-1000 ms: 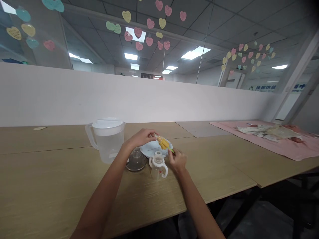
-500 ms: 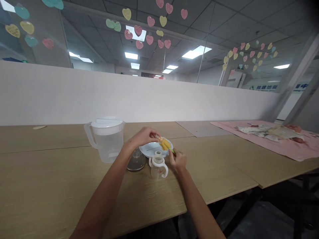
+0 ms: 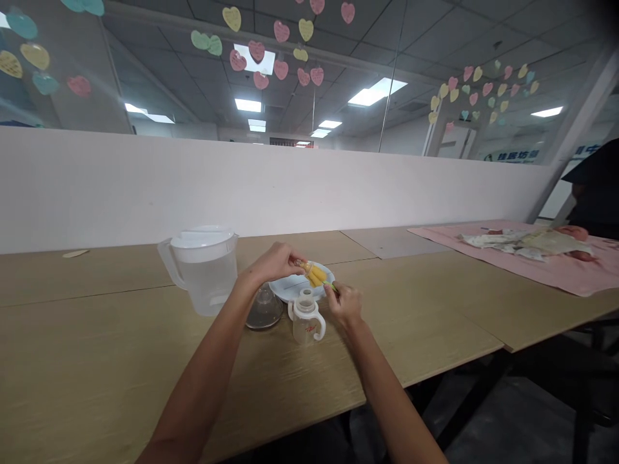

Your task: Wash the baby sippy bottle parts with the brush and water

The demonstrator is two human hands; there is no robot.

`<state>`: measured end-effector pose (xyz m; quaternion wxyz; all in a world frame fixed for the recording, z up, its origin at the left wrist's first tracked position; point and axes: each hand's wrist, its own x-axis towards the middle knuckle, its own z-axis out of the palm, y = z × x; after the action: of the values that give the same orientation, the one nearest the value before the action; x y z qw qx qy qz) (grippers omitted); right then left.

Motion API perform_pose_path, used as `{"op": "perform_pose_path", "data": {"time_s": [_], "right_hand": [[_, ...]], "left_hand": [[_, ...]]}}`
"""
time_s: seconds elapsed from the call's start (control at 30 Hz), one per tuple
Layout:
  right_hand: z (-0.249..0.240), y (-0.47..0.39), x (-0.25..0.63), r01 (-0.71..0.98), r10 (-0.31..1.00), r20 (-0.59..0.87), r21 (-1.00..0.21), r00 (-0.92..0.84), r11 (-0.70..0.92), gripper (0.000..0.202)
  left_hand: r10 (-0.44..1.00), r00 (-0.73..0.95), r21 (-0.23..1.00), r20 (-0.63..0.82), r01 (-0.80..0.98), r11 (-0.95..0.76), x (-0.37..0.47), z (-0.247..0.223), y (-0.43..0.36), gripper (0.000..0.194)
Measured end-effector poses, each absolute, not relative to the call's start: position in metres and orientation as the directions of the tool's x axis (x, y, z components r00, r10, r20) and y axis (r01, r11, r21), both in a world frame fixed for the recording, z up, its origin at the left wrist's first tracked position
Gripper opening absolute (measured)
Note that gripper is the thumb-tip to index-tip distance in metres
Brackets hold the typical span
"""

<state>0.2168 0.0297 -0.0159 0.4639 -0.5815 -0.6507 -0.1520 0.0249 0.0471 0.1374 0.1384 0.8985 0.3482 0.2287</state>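
Brush (image 3: 317, 276), yellow-tipped, showed in the head view between the two hands, its green handle (image 3: 331, 285) held in the closed right hand (image 3: 347, 303) while the left hand (image 3: 278, 263) pinched a small clear piece (image 3: 302, 263) at the tip's other end. Below and behind that grip lay a white plate (image 3: 285, 289), and nearer the person stood a clear bottle (image 3: 304, 328) with white handles. Left of the grip sat a dark see-through dome (image 3: 264, 310), then a lidded jug (image 3: 206, 277), all on the wooden table (image 3: 411, 309).
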Motion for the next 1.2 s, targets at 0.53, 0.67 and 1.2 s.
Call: {"op": "perform_pose_path", "data": {"time_s": [0.53,0.67,1.2], "right_hand": [[-0.011,0.033,0.217,0.922,0.750,0.658,-0.328,0.068,0.204,0.059],[-0.012,0.035,0.217,0.894,0.754,0.653,-0.377,0.073,0.240,0.063],[-0.019,0.042,0.220,0.884,0.637,0.728,-0.441,0.253,0.153,0.064]], "left_hand": [[0.700,0.667,0.521,0.253,0.516,-0.680,0.026,0.131,0.062,0.031],[0.711,0.657,0.507,0.252,0.536,-0.675,0.029,0.130,0.061,0.030],[0.703,0.644,0.504,0.301,0.519,-0.691,0.014,0.128,0.060,0.036]]}}
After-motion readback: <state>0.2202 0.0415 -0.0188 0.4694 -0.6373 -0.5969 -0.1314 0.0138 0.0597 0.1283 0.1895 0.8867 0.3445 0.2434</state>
